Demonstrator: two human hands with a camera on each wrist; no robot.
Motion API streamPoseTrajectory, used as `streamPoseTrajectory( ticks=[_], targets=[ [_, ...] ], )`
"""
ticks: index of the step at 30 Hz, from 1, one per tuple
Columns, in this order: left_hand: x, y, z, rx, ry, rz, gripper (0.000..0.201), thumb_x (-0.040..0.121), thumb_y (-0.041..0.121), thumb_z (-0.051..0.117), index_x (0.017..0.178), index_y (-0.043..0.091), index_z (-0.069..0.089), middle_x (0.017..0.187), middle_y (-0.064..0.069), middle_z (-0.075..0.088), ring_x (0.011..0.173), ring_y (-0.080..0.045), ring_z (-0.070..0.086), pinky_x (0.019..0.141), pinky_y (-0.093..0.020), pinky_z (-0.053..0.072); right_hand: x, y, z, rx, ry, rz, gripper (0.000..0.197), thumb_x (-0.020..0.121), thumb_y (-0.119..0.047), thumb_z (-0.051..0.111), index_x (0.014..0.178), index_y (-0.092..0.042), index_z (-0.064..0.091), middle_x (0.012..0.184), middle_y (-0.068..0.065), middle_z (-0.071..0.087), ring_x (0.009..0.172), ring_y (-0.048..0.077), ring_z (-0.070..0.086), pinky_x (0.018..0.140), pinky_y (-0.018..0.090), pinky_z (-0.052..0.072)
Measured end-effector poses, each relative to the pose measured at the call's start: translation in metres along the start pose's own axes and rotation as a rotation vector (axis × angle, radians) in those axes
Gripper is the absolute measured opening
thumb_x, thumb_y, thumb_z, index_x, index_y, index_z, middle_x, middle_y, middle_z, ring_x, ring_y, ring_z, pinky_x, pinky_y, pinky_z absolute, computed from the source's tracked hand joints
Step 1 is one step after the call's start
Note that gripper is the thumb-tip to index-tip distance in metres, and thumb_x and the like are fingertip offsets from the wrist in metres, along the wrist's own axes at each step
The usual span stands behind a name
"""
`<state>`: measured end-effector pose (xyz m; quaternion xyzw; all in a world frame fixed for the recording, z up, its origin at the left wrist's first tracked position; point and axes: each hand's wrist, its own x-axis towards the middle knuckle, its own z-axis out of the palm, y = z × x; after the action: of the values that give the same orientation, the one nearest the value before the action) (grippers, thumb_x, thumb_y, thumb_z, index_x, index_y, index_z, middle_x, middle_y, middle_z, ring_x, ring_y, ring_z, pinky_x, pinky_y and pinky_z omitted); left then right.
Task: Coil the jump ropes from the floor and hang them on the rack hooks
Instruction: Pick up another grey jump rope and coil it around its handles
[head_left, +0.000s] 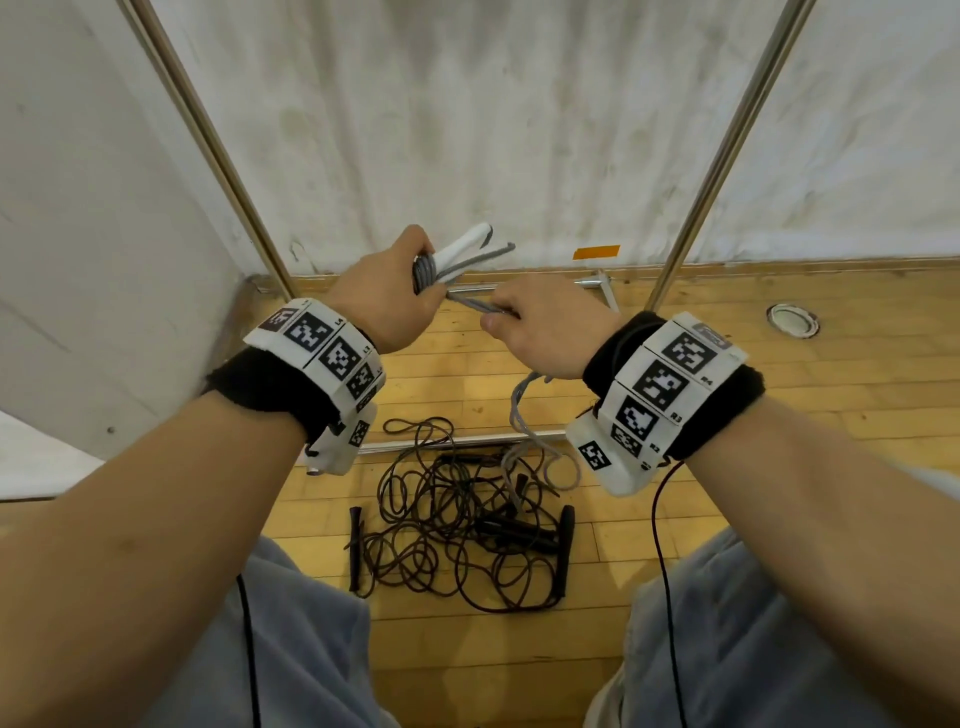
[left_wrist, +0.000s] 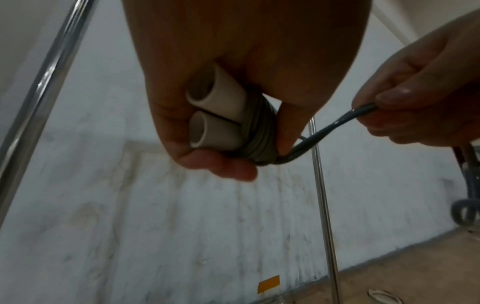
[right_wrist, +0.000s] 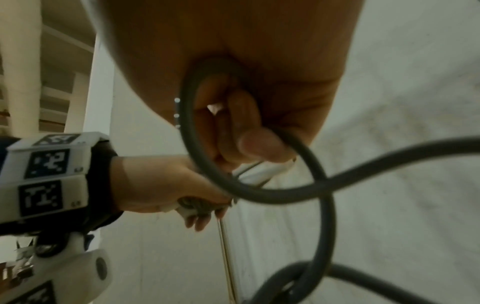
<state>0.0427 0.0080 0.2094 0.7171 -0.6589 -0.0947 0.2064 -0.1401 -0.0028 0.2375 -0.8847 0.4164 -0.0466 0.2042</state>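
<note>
- Left hand (head_left: 387, 301) fingers (left_wrist: 228, 168) curl round two white handles (left_wrist: 215, 115) wrapped in grey rope (left_wrist: 262, 131) turns.
- Right hand (head_left: 545, 327) fingers (right_wrist: 244, 127) pinch the rope's free strand just beside the left fingers.
- Below both hands, dark ropes (head_left: 447, 525) lie tangled on the floor (head_left: 779, 415).
- Rack poles (head_left: 727, 150) rise beyond the fingers.

Glossy metal rack poles (head_left: 727, 156), wood-plank floor (head_left: 779, 405) — smooth matt white handles (left_wrist: 215, 115), rubbery grey cord (right_wrist: 259, 191)

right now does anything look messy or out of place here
Yes: dark jump ropes lie in one knotted heap on the wooden floor, cords and handles crossing. The grey rope trails into that heap.
</note>
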Motion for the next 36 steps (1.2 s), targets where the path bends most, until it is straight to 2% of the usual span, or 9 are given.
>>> streamPoseTrajectory(
  ticks=[4,8,11,14,20,24,30,34,36],
  targets=[
    [-0.005,0.007,0.008,0.141,-0.161,0.038,0.022,0.091,0.036,0.057,0.099,0.026,0.04,0.077,0.004,0.053,0.065,-0.016,0.054,0.054,-0.03,0.038,-0.002,0.008,-0.006,-0.045,0.057,0.014,0.037,0.098,-0.026,0.045,0.061,-0.023,0.042,0.061,-0.004,0.042,0.052,0.008,0.038,0.048,0.023,0.022],
    [-0.016,0.022,0.018,0.226,-0.258,0.138,0.024,0.09,0.038,0.053,0.112,0.027,0.048,0.086,0.005,0.059,0.076,-0.018,0.057,0.063,-0.033,0.046,0.0,0.012,-0.005,-0.065,0.194,-0.004,0.027,0.097,-0.029,0.045,0.083,-0.014,0.062,0.07,-0.003,0.053,0.06,0.011,0.044,0.053,0.025,0.027],
    [-0.021,0.029,0.022,0.257,-0.21,0.211,0.03,0.085,0.048,0.056,0.11,0.033,0.048,0.088,0.009,0.06,0.08,-0.019,0.059,0.06,-0.029,0.042,0.002,0.02,-0.007,-0.02,0.303,0.001,0.027,0.096,-0.034,0.047,0.082,-0.016,0.062,0.067,-0.007,0.051,0.067,0.015,0.048,0.061,0.026,0.03],
    [-0.022,0.033,0.022,0.176,-0.174,0.226,0.038,0.078,0.065,0.058,0.097,0.033,0.055,0.081,0.01,0.06,0.074,-0.016,0.057,0.057,-0.028,0.039,0.003,0.028,-0.009,0.008,0.358,-0.001,0.028,0.094,-0.039,0.05,0.081,-0.019,0.064,0.064,-0.01,0.051,0.062,0.011,0.048,0.057,0.025,0.031],
    [-0.027,0.037,0.017,0.069,-0.117,0.267,0.02,0.08,0.05,0.061,0.08,0.03,0.058,0.064,0.01,0.054,0.062,-0.011,0.053,0.05,-0.026,0.03,0.005,0.038,-0.013,0.048,0.387,0.012,0.033,0.087,-0.05,0.056,0.072,-0.021,0.062,0.061,-0.009,0.051,0.06,0.012,0.049,0.053,0.026,0.033],
    [-0.029,0.038,0.011,0.035,-0.106,0.287,0.02,0.081,0.045,0.061,0.086,0.026,0.063,0.064,0.008,0.055,0.061,-0.012,0.053,0.05,-0.025,0.035,0.008,0.046,-0.019,0.116,0.351,0.045,0.041,0.08,-0.057,0.06,0.064,-0.019,0.062,0.057,-0.005,0.052,0.055,0.011,0.047,0.053,0.027,0.036],
    [-0.035,0.041,0.004,-0.069,-0.112,0.386,0.024,0.082,0.045,0.058,0.087,0.022,0.063,0.059,0.006,0.051,0.057,-0.012,0.051,0.051,-0.029,0.034,0.007,0.054,-0.019,0.354,0.189,0.049,0.059,0.08,-0.056,0.061,0.053,-0.009,0.039,0.044,-0.005,0.022,0.038,0.01,0.022,0.042,0.019,0.024],
    [-0.039,0.046,-0.002,-0.248,-0.106,0.376,0.026,0.082,0.045,0.053,0.092,0.023,0.063,0.067,0.006,0.06,0.06,-0.009,0.056,0.056,-0.028,0.043,0.008,0.052,-0.017,0.588,0.108,0.08,0.044,0.088,-0.04,0.058,0.062,-0.004,0.057,0.037,-0.009,0.048,0.036,0.001,0.043,0.041,0.012,0.035],
    [-0.04,0.049,-0.005,-0.399,-0.095,0.322,0.02,0.084,0.042,0.054,0.091,0.024,0.061,0.067,0.007,0.06,0.054,-0.005,0.054,0.055,-0.027,0.045,0.008,0.05,-0.014,0.655,0.126,0.063,0.02,0.093,-0.023,0.055,0.076,-0.016,0.063,0.045,-0.009,0.057,0.039,0.001,0.05,0.043,0.012,0.041]
  ],
)
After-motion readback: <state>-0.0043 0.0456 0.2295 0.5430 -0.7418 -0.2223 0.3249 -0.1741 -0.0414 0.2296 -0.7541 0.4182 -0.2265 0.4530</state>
